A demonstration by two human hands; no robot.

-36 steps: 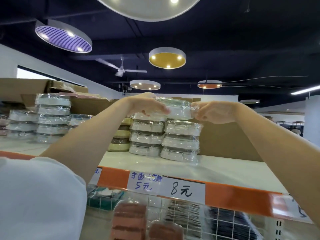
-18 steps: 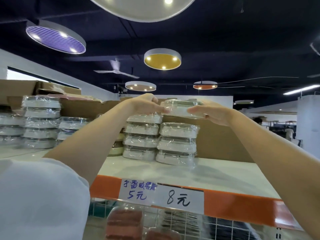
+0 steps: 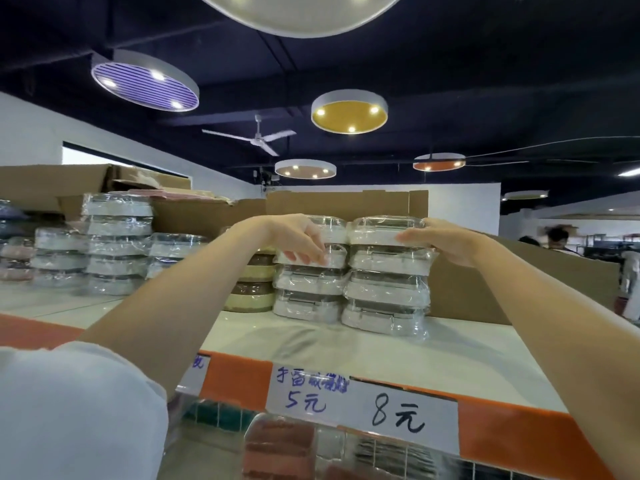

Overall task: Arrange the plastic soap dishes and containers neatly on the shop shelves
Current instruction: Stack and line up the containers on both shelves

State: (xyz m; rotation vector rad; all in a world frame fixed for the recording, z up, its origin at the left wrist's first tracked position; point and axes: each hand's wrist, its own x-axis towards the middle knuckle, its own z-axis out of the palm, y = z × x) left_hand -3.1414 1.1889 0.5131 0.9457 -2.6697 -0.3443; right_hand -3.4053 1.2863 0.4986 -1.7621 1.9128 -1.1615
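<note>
Two stacks of plastic-wrapped white soap dishes stand side by side on the white shelf (image 3: 450, 362). The top soap dish (image 3: 386, 230) sits on the right stack (image 3: 386, 292), level with the top of the left stack (image 3: 308, 289). My right hand (image 3: 441, 242) holds this top dish at its right end, thumb along its front edge. My left hand (image 3: 298, 239) rests on the upper dishes of the left stack, fingers lying flat over their front.
Beige and brown round containers (image 3: 251, 285) stand just left of the stacks. More wrapped dish stacks (image 3: 117, 244) fill the shelf's left part. Cardboard boxes (image 3: 485, 282) line the back. Price tags (image 3: 360, 405) hang on the orange shelf edge. People stand far right.
The dish that both hands carried in the air has come down onto the right stack. My left hand let go of it and moved onto the left stack.
</note>
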